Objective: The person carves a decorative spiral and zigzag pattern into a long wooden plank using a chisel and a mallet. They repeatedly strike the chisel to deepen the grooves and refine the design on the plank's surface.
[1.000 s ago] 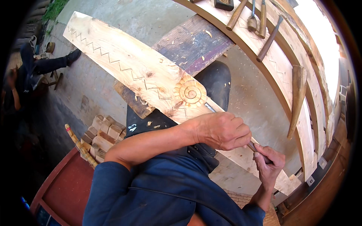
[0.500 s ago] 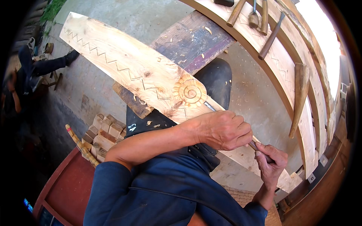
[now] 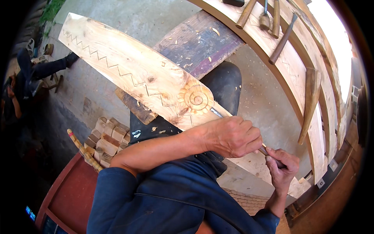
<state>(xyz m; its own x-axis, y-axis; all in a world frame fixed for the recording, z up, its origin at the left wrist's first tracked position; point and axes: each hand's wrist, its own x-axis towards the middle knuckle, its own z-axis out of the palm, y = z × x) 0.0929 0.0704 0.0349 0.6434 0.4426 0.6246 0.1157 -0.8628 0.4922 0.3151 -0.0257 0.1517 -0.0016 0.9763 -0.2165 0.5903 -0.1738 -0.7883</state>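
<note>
The left hand [image 3: 233, 137] and right hand [image 3: 284, 168] are both clamped around one chisel [image 3: 263, 149].

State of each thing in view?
Long pale wooden board: partly carved, with zigzag line and round spiral rosette
Steel-bladed chisel with brown wooden handle: held, tip at rosette's edge
Left hand: closed around chisel
Right hand: closed on handle end
Dark weathered wooden plank: under board, strewn with shavings
Tapered brown wooden club: lying on pale curved beam
Small pale wooden blocks: piled
</note>
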